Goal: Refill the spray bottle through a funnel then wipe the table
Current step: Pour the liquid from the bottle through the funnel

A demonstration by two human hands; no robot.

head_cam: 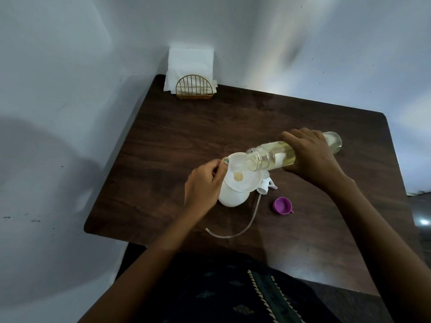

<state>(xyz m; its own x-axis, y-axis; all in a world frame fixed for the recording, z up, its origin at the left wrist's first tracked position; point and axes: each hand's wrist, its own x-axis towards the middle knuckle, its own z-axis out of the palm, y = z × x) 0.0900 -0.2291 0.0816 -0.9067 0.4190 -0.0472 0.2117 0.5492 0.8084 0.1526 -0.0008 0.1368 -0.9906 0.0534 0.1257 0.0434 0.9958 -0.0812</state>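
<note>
A white spray bottle [233, 197] stands on the dark wooden table [210, 127] with a white funnel [245, 173] seated in its neck. My left hand [205, 183] grips the bottle and pinches the funnel's rim. My right hand [310, 157] holds a clear bottle [275, 157] of yellowish liquid, tipped almost flat with its open mouth over the funnel. A little liquid pools at the funnel's centre. The white spray head [267, 184] with its clear tube [235, 229] lies on the table beside the bottle.
A purple cap [282, 206] lies on the table to the right of the spray head. A gold wire holder [194, 88] with white napkins [190, 64] stands at the table's far left corner against the wall.
</note>
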